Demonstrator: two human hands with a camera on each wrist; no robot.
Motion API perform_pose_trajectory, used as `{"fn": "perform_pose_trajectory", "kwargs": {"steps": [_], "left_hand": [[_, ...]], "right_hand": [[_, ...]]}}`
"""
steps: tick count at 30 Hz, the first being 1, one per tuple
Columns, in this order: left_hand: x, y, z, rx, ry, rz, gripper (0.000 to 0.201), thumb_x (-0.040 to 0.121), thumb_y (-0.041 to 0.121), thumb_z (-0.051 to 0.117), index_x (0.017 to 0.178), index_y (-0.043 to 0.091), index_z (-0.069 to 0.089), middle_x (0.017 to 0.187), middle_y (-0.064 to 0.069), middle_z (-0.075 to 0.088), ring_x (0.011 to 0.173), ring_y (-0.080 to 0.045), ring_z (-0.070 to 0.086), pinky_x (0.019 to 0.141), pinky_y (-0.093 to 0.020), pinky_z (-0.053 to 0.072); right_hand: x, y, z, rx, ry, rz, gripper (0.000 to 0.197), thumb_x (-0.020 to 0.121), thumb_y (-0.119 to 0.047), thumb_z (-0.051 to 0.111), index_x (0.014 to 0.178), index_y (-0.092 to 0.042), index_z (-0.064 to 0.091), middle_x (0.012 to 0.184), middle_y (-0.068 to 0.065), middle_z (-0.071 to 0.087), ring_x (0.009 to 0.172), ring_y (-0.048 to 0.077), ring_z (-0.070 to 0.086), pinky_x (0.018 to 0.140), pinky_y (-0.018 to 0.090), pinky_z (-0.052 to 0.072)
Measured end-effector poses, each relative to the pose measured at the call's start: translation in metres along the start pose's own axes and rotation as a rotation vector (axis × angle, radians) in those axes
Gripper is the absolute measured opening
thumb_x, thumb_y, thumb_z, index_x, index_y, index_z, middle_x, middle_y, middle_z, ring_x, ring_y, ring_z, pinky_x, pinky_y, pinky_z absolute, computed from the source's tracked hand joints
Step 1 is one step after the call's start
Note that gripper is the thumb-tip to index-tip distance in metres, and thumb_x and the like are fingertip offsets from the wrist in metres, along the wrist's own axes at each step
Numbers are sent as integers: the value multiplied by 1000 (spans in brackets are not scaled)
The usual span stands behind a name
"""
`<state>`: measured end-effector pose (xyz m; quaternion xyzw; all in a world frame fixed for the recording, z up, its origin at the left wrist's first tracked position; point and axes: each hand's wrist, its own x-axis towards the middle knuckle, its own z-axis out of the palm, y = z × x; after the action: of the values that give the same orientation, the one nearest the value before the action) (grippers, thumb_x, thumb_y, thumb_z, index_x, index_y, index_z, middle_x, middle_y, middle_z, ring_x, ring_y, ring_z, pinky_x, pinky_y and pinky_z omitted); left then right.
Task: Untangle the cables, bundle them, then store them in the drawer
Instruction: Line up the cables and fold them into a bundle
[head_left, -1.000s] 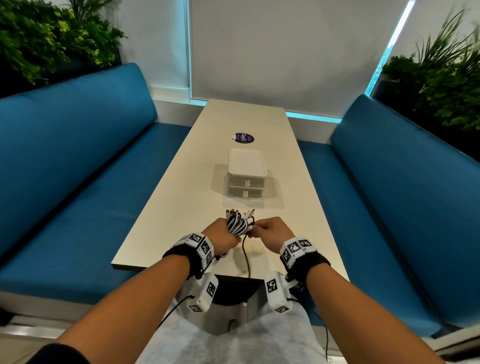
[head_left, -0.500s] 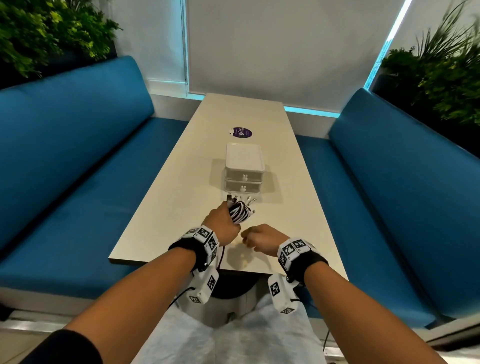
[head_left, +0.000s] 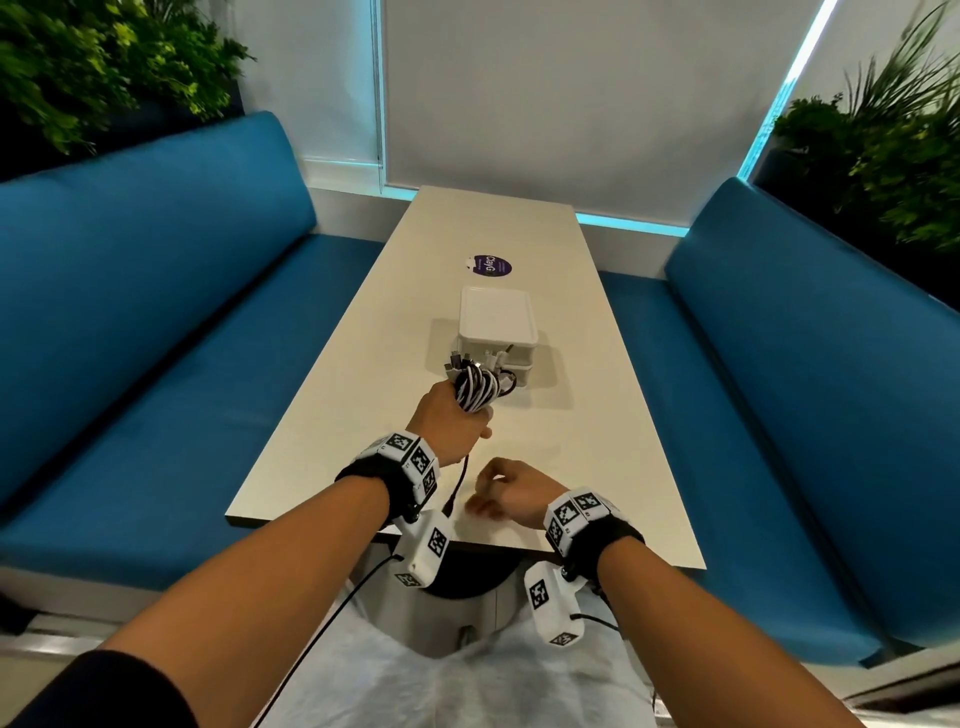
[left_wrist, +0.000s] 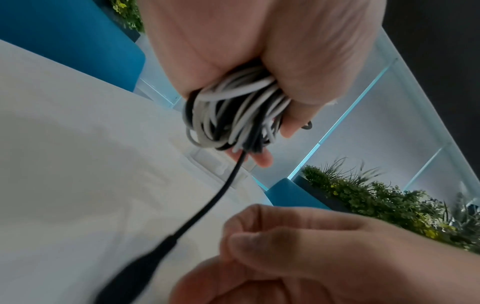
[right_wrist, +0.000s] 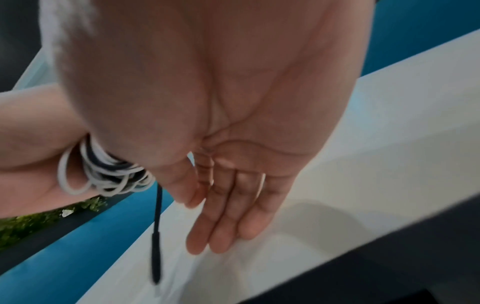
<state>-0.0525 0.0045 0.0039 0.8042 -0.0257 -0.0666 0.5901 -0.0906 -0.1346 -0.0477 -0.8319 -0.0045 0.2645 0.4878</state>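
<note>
My left hand (head_left: 451, 423) grips a coiled bundle of black and white cables (head_left: 477, 391), lifted just in front of the white two-drawer unit (head_left: 497, 317). Both drawers look closed. Several plug ends stick up from the bundle. One black cable end (head_left: 459, 486) hangs down from it toward the table; the left wrist view shows its plug (left_wrist: 145, 265). My right hand (head_left: 511, 493) hovers near the table's front edge, holding nothing. In the right wrist view its fingers (right_wrist: 228, 216) are loosely extended beside the bundle (right_wrist: 103, 174).
The long beige table (head_left: 582, 395) carries a round purple sticker (head_left: 491, 265) beyond the drawer unit. Blue benches (head_left: 156, 312) run along both sides. Plants (head_left: 883, 145) stand behind the backrests.
My right hand has let go of the bundle and drawn back toward the near edge. My left hand has carried the bundle forward, up to the drawer unit.
</note>
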Motion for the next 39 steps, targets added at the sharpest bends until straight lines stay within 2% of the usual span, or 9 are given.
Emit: {"fn": "perform_pose_trajectory", "kwargs": {"steps": [5, 9, 11, 14, 19, 22, 28, 36, 39], "left_hand": [[-5, 5, -1, 79, 67, -4, 10, 85, 16, 60, 89, 8, 64, 64, -8, 66, 48, -16, 62, 42, -21, 41], [-9, 1, 8, 178, 83, 37, 14, 80, 23, 63, 78, 9, 65, 65, -9, 67, 64, -29, 66, 59, -35, 54], [-9, 0, 11, 182, 101, 48, 10, 79, 21, 63, 73, 12, 62, 64, -7, 65, 62, -27, 63, 58, -33, 51], [-7, -3, 9, 249, 69, 91, 7, 81, 20, 63, 78, 14, 62, 70, -4, 65, 66, -23, 61, 61, -30, 49], [-8, -13, -9, 509, -137, 169, 8, 84, 25, 62, 79, 22, 57, 80, -2, 64, 80, -27, 62, 68, -28, 46], [-16, -17, -11, 620, -226, 187, 14, 81, 25, 67, 92, 17, 64, 87, -5, 67, 83, -25, 62, 72, -32, 50], [-23, -27, -5, 626, -335, 191, 27, 72, 32, 79, 89, 21, 62, 80, 1, 66, 75, -21, 61, 63, -24, 42], [-20, -36, -4, 781, -449, 112, 27, 67, 30, 74, 88, 25, 59, 78, 2, 65, 73, -19, 62, 61, -24, 45], [-21, -36, -5, 799, -463, 151, 21, 69, 17, 64, 80, 30, 52, 76, 5, 61, 72, -20, 57, 63, -26, 45]], "right_hand": [[-5, -7, -1, 53, -37, -91, 56, 70, -31, 66, 123, -25, 49, 106, 5, 70, 81, 15, 64, 72, 25, 51], [1, -10, 5, -71, 11, -97, 33, 78, -41, 70, 108, -29, 65, 105, -3, 72, 91, 17, 65, 91, 38, 53], [0, -12, 6, -142, 30, -94, 10, 86, -29, 66, 95, -26, 69, 101, -2, 72, 94, 19, 65, 93, 37, 52], [-5, -14, 7, -146, -51, -122, 13, 93, -15, 55, 89, -20, 67, 91, 0, 72, 81, 14, 64, 83, 29, 50], [-10, -5, -5, -220, -38, -64, 21, 94, -30, 54, 80, -18, 64, 65, 1, 61, 57, 17, 61, 63, 30, 51], [-9, -1, -13, -281, -43, -62, 18, 92, -29, 53, 82, -23, 67, 67, 3, 62, 64, 20, 58, 73, 34, 52], [-8, 6, -16, -74, -78, -22, 14, 95, -19, 59, 84, -13, 65, 75, 0, 64, 67, 14, 65, 65, 25, 50], [-13, 12, -20, -144, -70, -21, 10, 86, -21, 63, 80, -18, 70, 87, 11, 74, 73, 15, 68, 73, 29, 55], [-15, 11, -25, -154, -70, -41, 10, 86, -18, 62, 83, -19, 71, 90, 9, 76, 83, 20, 72, 78, 28, 55]]}}
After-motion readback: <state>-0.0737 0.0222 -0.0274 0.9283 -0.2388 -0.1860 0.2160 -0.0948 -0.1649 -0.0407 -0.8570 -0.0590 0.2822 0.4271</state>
